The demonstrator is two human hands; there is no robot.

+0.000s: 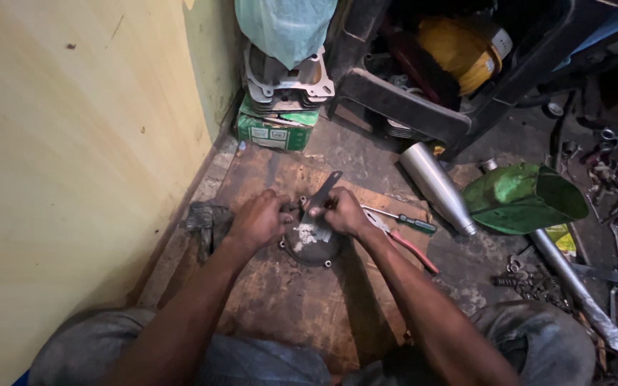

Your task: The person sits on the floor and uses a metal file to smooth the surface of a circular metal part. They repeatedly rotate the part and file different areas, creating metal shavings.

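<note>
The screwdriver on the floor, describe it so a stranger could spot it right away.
Start at the wooden board beside the yellow wall. Just past the right hand lies the screwdriver, thin-shafted with a dark green handle; the pliers beside it have red handles.

Worn wooden board [280,286] on concrete floor [366,146], beside yellow wall. On board: dark round engine cover [314,243], grey rag [205,218] at left edge, screwdriver [403,220], red-handled pliers [408,243]. On floor: chrome exhaust pipe [438,187], green tank [520,199], green-white box [275,131] with engine cylinder on top, long metal tube [584,300], loose springs and bolts [527,279] at right.
</note>
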